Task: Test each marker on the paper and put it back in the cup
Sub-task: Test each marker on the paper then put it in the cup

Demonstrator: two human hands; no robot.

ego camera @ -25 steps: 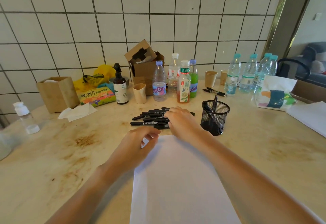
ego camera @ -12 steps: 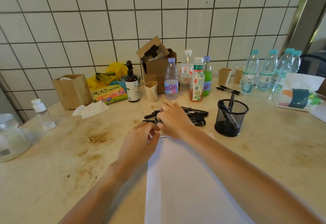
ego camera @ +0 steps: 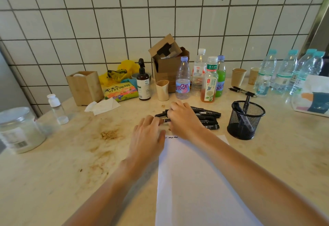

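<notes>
A pile of black markers [ego camera: 206, 117] lies on the table beyond a white sheet of paper [ego camera: 195, 181]. A short black squiggle [ego camera: 171, 137] marks the paper's top edge. To the right stands a black mesh cup [ego camera: 244, 120] with markers in it. My right hand [ego camera: 185, 119] rests over the left end of the pile, fingers closed around one black marker [ego camera: 166, 120]. My left hand [ego camera: 146, 136] meets it from the left, fingertips pinching that marker's left end. Which part is the cap stays hidden by my fingers.
Bottles [ego camera: 209, 81], a paper cup [ego camera: 162, 90], a brown pump bottle [ego camera: 143, 83] and an open cardboard box [ego camera: 167, 65] line the tiled wall. Two pens [ego camera: 243, 90] and water bottles [ego camera: 284, 72] sit back right. A plastic jar [ego camera: 17, 129] stands far left.
My view shifted left and closer. My left hand moved up from the paper's corner to join my right hand on a marker at the pile. The squiggle on the paper came into view.
</notes>
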